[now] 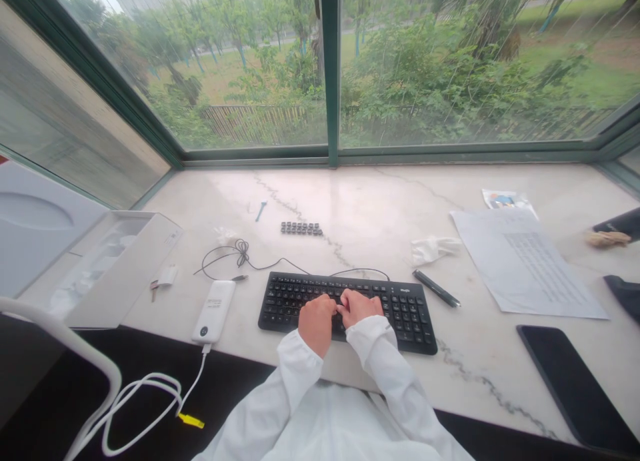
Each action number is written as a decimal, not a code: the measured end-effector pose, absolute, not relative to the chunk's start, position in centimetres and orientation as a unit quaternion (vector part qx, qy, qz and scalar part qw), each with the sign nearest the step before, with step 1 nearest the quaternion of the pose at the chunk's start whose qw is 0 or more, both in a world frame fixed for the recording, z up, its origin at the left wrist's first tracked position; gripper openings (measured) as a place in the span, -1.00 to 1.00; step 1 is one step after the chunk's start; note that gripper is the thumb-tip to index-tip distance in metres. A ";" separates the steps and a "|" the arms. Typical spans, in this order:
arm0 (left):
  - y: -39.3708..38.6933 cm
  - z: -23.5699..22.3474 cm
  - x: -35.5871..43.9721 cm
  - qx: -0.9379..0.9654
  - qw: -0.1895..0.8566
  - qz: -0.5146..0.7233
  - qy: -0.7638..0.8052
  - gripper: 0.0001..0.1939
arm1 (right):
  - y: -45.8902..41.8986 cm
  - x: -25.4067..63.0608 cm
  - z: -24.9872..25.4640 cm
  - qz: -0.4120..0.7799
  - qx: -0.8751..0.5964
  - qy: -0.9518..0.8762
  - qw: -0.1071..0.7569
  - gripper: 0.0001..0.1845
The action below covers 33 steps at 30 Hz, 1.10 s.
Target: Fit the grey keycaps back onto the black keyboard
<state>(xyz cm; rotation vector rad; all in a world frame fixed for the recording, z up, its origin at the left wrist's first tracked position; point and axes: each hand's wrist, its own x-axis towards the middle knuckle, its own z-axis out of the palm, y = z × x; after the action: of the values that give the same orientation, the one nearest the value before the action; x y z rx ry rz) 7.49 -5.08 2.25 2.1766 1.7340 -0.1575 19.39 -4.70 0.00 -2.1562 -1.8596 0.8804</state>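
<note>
We work at black keyboard (345,308), flat on marble sill (380,201), near front edge; both hands over middle rows
Left hand (316,322) curled, fingers tucked narrow, pinching at key; right hand (361,306) fingertips touching left, pressing same spot; whether key is gripped, we cannot tell
Row of loose keycaps (301,228) lies behind keyboard, small blue puller (261,211) well apart
We judge: steady board with wrists, pull straight up, avoid tilting neighbours

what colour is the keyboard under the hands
Black, with pale key legends. The keyboard shows best in the head view, the only view here.
</note>
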 end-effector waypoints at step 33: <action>-5.7 -0.3 6.0 0.730 0.259 0.142 0.617 -0.80 | -3.1 19.7 0.0 0.331 -0.700 -0.633 0.010 -0.83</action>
<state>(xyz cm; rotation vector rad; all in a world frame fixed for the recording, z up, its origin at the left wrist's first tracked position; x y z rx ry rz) 5.96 -5.73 -0.31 1.9791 1.6712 0.3841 19.72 -3.07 0.02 -2.1840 -1.9759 1.0331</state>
